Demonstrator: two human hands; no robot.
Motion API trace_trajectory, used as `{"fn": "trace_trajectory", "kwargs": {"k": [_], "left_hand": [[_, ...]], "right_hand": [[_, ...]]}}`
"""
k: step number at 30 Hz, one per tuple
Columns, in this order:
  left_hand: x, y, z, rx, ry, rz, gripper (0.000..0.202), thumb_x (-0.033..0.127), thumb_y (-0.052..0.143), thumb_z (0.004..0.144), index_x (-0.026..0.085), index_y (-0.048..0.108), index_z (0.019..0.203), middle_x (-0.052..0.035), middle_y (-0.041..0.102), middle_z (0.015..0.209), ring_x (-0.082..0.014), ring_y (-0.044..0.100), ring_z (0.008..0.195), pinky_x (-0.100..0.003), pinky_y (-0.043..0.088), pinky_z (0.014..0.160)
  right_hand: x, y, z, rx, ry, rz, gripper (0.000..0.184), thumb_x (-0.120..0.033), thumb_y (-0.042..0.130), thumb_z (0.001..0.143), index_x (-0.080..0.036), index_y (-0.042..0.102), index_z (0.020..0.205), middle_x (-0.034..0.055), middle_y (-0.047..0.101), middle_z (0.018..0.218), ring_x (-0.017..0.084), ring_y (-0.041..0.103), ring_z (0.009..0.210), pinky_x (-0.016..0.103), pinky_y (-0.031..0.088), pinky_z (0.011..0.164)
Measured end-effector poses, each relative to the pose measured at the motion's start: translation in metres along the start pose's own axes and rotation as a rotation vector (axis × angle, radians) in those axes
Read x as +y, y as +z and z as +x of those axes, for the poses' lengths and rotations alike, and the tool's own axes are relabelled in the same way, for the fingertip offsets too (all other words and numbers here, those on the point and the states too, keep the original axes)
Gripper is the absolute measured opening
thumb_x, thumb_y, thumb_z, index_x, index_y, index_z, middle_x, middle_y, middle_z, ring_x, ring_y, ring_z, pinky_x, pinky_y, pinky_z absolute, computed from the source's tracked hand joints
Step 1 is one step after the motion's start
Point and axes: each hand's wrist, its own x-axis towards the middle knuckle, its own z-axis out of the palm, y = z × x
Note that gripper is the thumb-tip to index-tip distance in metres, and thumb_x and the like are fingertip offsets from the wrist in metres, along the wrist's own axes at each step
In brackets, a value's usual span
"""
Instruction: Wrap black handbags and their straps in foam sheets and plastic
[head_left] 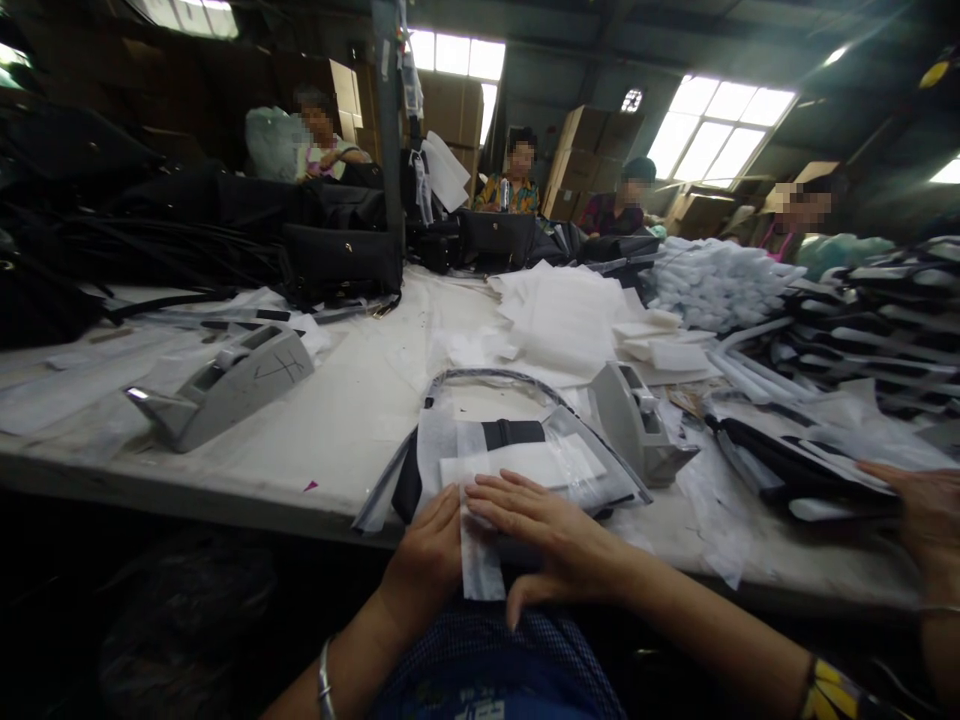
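My left hand (429, 555) rests at the table's near edge with its fingers curled against a strip of white foam wrap (480, 560) that hangs over the edge. My right hand (541, 530) lies flat on the same strip, fingers stretched out and pressing it down. Just beyond the fingers lies a black strap (504, 434) partly wrapped in clear plastic and white foam, with a thin curved strap (487, 376) looping behind it.
A grey tape dispenser (225, 385) stands at the left, another (637, 425) right of the strap. Stacked white foam sheets (570, 315), black bags (341, 262) and wrapped straps (862, 330) crowd the back and right. Another person's hand (922, 515) reaches in at right. Several people sit across the table.
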Motion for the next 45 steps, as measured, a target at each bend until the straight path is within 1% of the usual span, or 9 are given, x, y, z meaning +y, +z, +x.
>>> {"fn": "trace_trajectory", "kwargs": {"k": [6, 10, 15, 21, 26, 30, 35, 40, 45], "left_hand": [[-0.003, -0.001, -0.002, -0.057, 0.018, 0.033, 0.033, 0.020, 0.040, 0.101, 0.004, 0.068, 0.106, -0.0185, 0.074, 0.107, -0.0255, 0.071, 0.100, -0.038, 0.059, 0.092], [-0.008, -0.012, 0.008, -0.139, 0.066, -0.013, 0.035, 0.018, 0.035, 0.102, 0.005, 0.066, 0.111, -0.0175, 0.073, 0.109, -0.0230, 0.071, 0.103, -0.036, 0.058, 0.094], [-0.011, -0.020, 0.014, -0.254, 0.115, -0.073, 0.030, 0.017, 0.041, 0.100, 0.007, 0.063, 0.118, -0.0165, 0.072, 0.114, -0.0222, 0.068, 0.110, -0.038, 0.054, 0.102], [-0.007, -0.015, 0.009, -0.155, 0.092, -0.039, 0.039, 0.015, 0.034, 0.102, 0.014, 0.053, 0.136, -0.0094, 0.073, 0.115, -0.0209, 0.066, 0.112, -0.049, 0.041, 0.114], [-0.017, -0.018, 0.007, -0.196, 0.105, -0.149, 0.043, 0.021, 0.034, 0.103, 0.010, 0.045, 0.142, -0.0138, 0.070, 0.120, -0.0208, 0.064, 0.115, -0.038, 0.050, 0.106], [-0.024, -0.017, -0.001, -0.182, 0.116, -0.137, 0.035, 0.024, 0.045, 0.100, 0.005, 0.057, 0.127, -0.0175, 0.068, 0.120, -0.0240, 0.062, 0.118, -0.038, 0.052, 0.104], [-0.022, -0.015, -0.014, -0.153, 0.063, -0.114, 0.023, 0.012, 0.047, 0.098, 0.010, 0.062, 0.116, -0.0143, 0.068, 0.115, -0.0225, 0.062, 0.115, -0.036, 0.052, 0.102], [-0.019, -0.011, -0.022, -0.092, -0.025, -0.138, 0.019, 0.010, 0.054, 0.094, 0.011, 0.061, 0.112, -0.0129, 0.068, 0.114, -0.0220, 0.061, 0.113, -0.038, 0.049, 0.105], [-0.019, -0.011, -0.024, -0.083, -0.064, -0.104, 0.039, 0.009, 0.058, 0.092, 0.015, 0.056, 0.131, -0.0164, 0.059, 0.133, -0.0240, 0.055, 0.127, -0.037, 0.051, 0.103]], "right_hand": [[0.006, 0.022, 0.000, 0.303, -0.132, -0.072, 0.038, -0.008, 0.052, 0.095, -0.016, 0.060, 0.131, 0.0117, 0.068, 0.127, 0.020, 0.058, 0.127, 0.038, 0.047, 0.110], [-0.003, 0.024, 0.003, 0.411, -0.031, 0.150, 0.035, -0.005, 0.053, 0.091, -0.017, 0.067, 0.120, 0.0105, 0.073, 0.117, 0.018, 0.067, 0.114, 0.036, 0.052, 0.106], [-0.014, 0.021, 0.005, 0.476, 0.003, 0.200, 0.038, -0.003, 0.054, 0.088, -0.019, 0.068, 0.119, 0.0089, 0.075, 0.113, 0.018, 0.070, 0.107, 0.043, 0.042, 0.114], [-0.026, 0.011, 0.016, 0.589, 0.050, 0.247, 0.038, -0.002, 0.053, 0.088, -0.020, 0.069, 0.118, 0.0070, 0.075, 0.112, 0.017, 0.070, 0.107, 0.038, 0.052, 0.105], [-0.034, 0.016, 0.019, 0.553, 0.007, 0.295, 0.034, -0.005, 0.052, 0.091, -0.017, 0.070, 0.116, 0.0105, 0.075, 0.112, 0.018, 0.070, 0.106, 0.033, 0.056, 0.099], [-0.031, 0.030, 0.009, 0.548, -0.031, 0.355, 0.030, -0.009, 0.053, 0.094, -0.016, 0.069, 0.118, 0.0124, 0.074, 0.113, 0.019, 0.070, 0.108, 0.035, 0.055, 0.100], [-0.021, 0.046, -0.004, 0.543, -0.055, 0.335, 0.031, -0.011, 0.051, 0.095, -0.017, 0.068, 0.120, 0.0130, 0.073, 0.116, 0.021, 0.067, 0.114, 0.037, 0.056, 0.100], [-0.015, 0.057, -0.012, 0.505, -0.139, 0.168, 0.033, -0.010, 0.046, 0.096, -0.013, 0.064, 0.124, 0.0138, 0.073, 0.114, 0.021, 0.065, 0.115, 0.040, 0.054, 0.102], [-0.007, 0.069, -0.016, 0.435, -0.191, -0.069, 0.028, -0.009, 0.046, 0.097, -0.007, 0.064, 0.118, 0.0148, 0.072, 0.116, 0.023, 0.059, 0.124, 0.043, 0.049, 0.108]]}}
